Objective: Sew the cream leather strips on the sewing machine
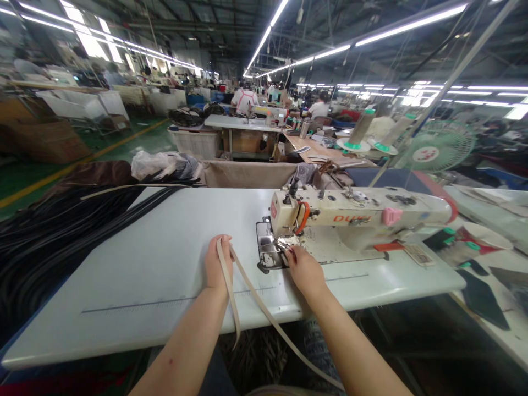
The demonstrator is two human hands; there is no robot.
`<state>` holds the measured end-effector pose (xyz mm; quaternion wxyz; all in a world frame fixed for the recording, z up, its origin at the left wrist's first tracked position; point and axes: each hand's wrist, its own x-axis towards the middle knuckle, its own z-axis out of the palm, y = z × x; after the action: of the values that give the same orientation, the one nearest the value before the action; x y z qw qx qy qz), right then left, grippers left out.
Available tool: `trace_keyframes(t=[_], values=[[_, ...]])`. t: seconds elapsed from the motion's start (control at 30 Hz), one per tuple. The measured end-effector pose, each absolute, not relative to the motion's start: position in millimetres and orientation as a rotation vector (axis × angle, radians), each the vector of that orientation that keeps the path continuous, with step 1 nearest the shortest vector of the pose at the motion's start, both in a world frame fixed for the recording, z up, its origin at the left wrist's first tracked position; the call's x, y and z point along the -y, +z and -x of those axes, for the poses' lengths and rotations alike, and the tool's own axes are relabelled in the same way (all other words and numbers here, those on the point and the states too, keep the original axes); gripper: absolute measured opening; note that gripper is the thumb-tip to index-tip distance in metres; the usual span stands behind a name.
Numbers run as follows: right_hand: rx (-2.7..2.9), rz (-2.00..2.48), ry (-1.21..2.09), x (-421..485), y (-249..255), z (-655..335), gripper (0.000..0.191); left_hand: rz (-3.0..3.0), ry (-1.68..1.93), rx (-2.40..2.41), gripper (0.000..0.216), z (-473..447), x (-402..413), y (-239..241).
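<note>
Beige strap point(227, 278) in the left hand point(216, 267), left of the machine point(350, 209); right hand point(306, 269) at the machine's needle end.
The strap hangs in two lengths from the left hand, both falling past the near side of the machine; whether they are one piece cannot be told. It looks light, thin and pliable, likely to twist more than break, so a flat pinch between thumb and forefinger close to an end should suit it. The left fingers are curled closely round it, forearm slanting up towards the machine, hand upright. The right forearm reaches in from the machine's near side, knuckles up, fingertips drawn together; what they hold cannot be told.
</note>
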<state>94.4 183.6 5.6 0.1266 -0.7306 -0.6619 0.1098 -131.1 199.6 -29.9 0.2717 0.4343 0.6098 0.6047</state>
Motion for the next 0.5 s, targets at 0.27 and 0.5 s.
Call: trace_keyframes(t=[0.27,0.5], values=[[1.929,2.152,0.31,-183.3,10.3,-90.4,0.031,-1.158,1.629,-1.632,0.041,130.0,-199.3,-28.7],[1.921,2.165,0.274,-183.6,9.0,-92.5,0.031,-1.131,1.632,-1.622,0.042,129.9,-199.3,-27.7]])
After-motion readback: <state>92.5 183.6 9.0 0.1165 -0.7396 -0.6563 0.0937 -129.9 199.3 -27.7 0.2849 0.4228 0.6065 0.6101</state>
